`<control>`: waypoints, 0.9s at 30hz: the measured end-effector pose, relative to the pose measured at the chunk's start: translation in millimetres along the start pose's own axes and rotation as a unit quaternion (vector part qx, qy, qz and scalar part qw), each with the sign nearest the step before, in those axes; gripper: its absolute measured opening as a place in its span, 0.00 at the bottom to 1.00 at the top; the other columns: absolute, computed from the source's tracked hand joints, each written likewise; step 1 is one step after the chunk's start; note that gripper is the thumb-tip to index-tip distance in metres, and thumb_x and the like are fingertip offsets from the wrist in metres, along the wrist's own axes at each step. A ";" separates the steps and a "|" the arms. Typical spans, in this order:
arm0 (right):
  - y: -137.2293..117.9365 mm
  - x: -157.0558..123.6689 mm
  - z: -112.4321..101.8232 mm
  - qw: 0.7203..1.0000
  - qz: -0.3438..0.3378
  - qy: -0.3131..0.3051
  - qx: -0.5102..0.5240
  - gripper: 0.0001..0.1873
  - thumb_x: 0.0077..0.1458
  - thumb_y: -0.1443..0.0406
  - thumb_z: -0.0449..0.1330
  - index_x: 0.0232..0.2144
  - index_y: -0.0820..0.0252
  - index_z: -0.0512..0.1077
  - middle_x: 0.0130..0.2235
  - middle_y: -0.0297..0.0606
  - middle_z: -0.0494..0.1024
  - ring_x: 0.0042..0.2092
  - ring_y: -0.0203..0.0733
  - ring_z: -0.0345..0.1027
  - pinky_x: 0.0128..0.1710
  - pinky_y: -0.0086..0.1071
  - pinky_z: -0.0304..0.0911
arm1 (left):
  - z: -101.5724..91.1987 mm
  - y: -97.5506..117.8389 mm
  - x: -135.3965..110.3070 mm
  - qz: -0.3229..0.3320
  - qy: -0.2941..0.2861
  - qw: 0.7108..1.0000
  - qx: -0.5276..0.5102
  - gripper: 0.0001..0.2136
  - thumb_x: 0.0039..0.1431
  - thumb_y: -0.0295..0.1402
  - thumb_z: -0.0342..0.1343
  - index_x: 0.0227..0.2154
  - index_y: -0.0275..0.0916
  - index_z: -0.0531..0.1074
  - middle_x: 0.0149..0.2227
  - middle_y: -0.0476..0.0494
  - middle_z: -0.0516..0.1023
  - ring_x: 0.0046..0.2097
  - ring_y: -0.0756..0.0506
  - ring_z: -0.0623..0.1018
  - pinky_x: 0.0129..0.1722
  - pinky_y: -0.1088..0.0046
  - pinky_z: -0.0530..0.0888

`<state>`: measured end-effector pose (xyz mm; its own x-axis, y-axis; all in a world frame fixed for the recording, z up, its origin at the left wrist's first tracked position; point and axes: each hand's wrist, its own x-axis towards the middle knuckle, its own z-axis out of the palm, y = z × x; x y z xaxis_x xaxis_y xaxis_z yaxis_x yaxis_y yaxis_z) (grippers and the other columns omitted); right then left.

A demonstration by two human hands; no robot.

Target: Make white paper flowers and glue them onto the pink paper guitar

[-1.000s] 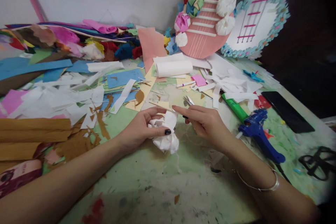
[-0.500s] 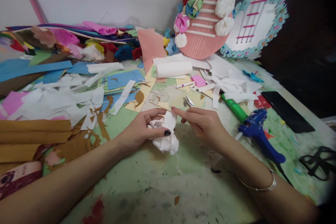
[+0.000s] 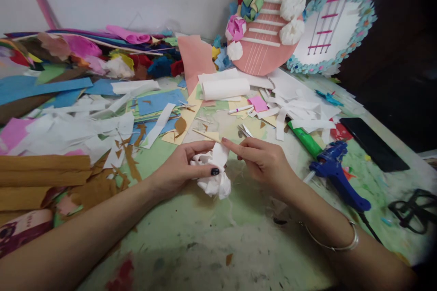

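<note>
A white crepe paper flower (image 3: 214,184) with ruffled petals is pinched in my left hand (image 3: 179,163), the dark-nailed thumb pressing across its near side. My right hand (image 3: 269,159) is closed, its index finger stretched to the flower's upper petal. From that fingertip a thin wooden stick (image 3: 205,134) sticks out to the left, lying along the petal's top edge. How the other right fingers grip it is partly hidden. Just beyond the hands are small scissors (image 3: 245,131).
A blue glue gun (image 3: 337,175) and a black phone (image 3: 373,144) lie to the right. White paper strips (image 3: 82,129) and brown crepe paper (image 3: 44,170) cover the left side. At the back stand a pink paper guitar (image 3: 262,57) with flowers and a white roll (image 3: 225,88).
Very little differs. Both hands, the flower and the stick keep nearly the same pose, and the whole view has shifted slightly.
</note>
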<state>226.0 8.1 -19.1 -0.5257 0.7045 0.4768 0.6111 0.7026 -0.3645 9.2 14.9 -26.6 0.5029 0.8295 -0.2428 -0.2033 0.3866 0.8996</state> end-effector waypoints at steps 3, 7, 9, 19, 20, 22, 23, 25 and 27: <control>-1.1 0.0 -1.0 1.000 -0.005 0.003 -0.007 0.28 0.54 0.78 0.46 0.53 0.61 0.72 0.29 0.35 0.72 0.28 0.30 0.63 0.28 0.23 0.60 | -3.5 1.3 -0.6 0.014 -0.005 1.000 -0.028 0.21 0.40 0.33 0.70 0.40 0.36 0.78 0.34 0.42 0.81 0.32 0.47 0.78 0.30 0.76 0.72; -3.6 0.8 -2.2 1.000 -0.016 0.012 -0.011 0.29 0.54 0.80 0.45 0.52 0.61 0.73 0.29 0.36 0.72 0.28 0.31 0.62 0.27 0.24 0.59 | -7.9 4.8 -1.5 0.038 -0.034 0.996 -0.070 0.19 0.47 0.45 0.64 0.38 0.35 0.79 0.35 0.38 0.82 0.37 0.40 0.79 0.38 0.66 0.74; -4.8 1.3 -3.8 1.000 -0.019 0.015 0.001 0.29 0.53 0.80 0.45 0.52 0.61 0.73 0.29 0.36 0.71 0.28 0.30 0.61 0.27 0.24 0.59 | -9.4 8.3 -1.3 0.054 -0.066 0.993 -0.086 0.21 0.51 0.48 0.59 0.38 0.34 0.80 0.39 0.36 0.82 0.42 0.37 0.79 0.42 0.62 0.73; -13.4 1.9 -29.0 0.992 -0.052 -0.019 0.114 0.33 0.49 0.81 0.45 0.50 0.55 0.74 0.28 0.31 0.67 0.26 0.28 0.57 0.26 0.23 0.54 | -9.3 37.0 1.8 -0.057 -0.120 0.990 -0.045 0.37 0.51 0.63 0.49 0.45 0.32 0.77 0.44 0.30 0.80 0.42 0.37 0.79 0.39 0.64 0.77; -13.0 1.7 -28.7 0.992 -0.050 -0.032 0.109 0.33 0.48 0.81 0.45 0.51 0.55 0.74 0.28 0.31 0.67 0.27 0.28 0.57 0.26 0.23 0.54 | -7.2 36.2 2.6 -0.067 -0.092 0.993 -0.023 0.31 0.52 0.59 0.53 0.42 0.33 0.79 0.41 0.33 0.81 0.39 0.40 0.80 0.36 0.69 0.77; -10.7 1.3 -25.0 0.993 -0.045 -0.051 0.096 0.34 0.47 0.81 0.46 0.51 0.54 0.74 0.28 0.31 0.68 0.26 0.29 0.56 0.25 0.24 0.53 | -4.2 32.5 4.0 -0.077 -0.048 0.996 0.011 0.24 0.49 0.53 0.61 0.35 0.34 0.80 0.34 0.37 0.82 0.32 0.46 0.80 0.31 0.74 0.76; -9.0 1.4 -22.0 0.993 -0.042 -0.058 0.092 0.34 0.47 0.81 0.46 0.50 0.54 0.74 0.27 0.31 0.67 0.26 0.29 0.56 0.25 0.25 0.52 | -3.8 30.4 4.6 -0.078 -0.034 0.996 0.025 0.22 0.48 0.51 0.63 0.32 0.34 0.81 0.31 0.38 0.81 0.30 0.48 0.79 0.30 0.76 0.76; -5.3 1.8 -15.8 0.992 -0.040 -0.072 0.096 0.34 0.46 0.81 0.46 0.50 0.53 0.75 0.27 0.31 0.67 0.26 0.29 0.56 0.26 0.25 0.51 | -5.6 27.3 4.9 -0.079 -0.028 0.995 0.049 0.22 0.46 0.51 0.65 0.29 0.33 0.81 0.27 0.38 0.80 0.26 0.50 0.77 0.26 0.78 0.74; -2.7 2.4 -11.4 0.990 -0.040 -0.082 0.111 0.35 0.45 0.81 0.46 0.50 0.53 0.75 0.27 0.31 0.68 0.27 0.29 0.58 0.27 0.25 0.52 | -9.5 27.1 4.7 -0.082 -0.043 0.993 0.069 0.21 0.44 0.50 0.66 0.28 0.33 0.81 0.26 0.38 0.80 0.25 0.49 0.77 0.26 0.77 0.74</control>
<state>229.9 6.7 -7.8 -0.6665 0.6402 0.3819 0.4281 0.7481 -0.5070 -1.9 33.1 -6.8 0.5908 0.7202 -0.3637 0.0018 0.4496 0.8932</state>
